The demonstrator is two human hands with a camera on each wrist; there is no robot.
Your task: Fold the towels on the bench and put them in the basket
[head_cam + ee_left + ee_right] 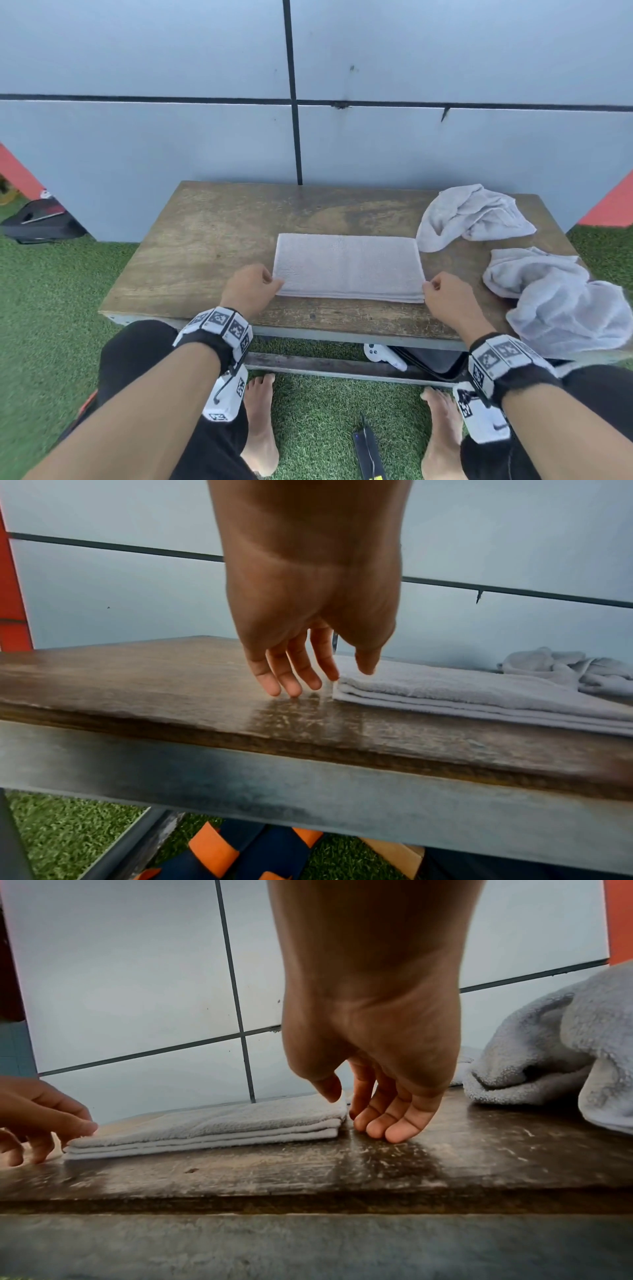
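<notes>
Left hand (pixel 251 289) and right hand (pixel 447 296), thumb and forefinger nipping the near corners of the folded towel (pixel 349 267) mid-table (pixel 205 240); two crumpled towels (pixel 472 216) right of it; next, likely another fold, then a basket, unseen.
</notes>
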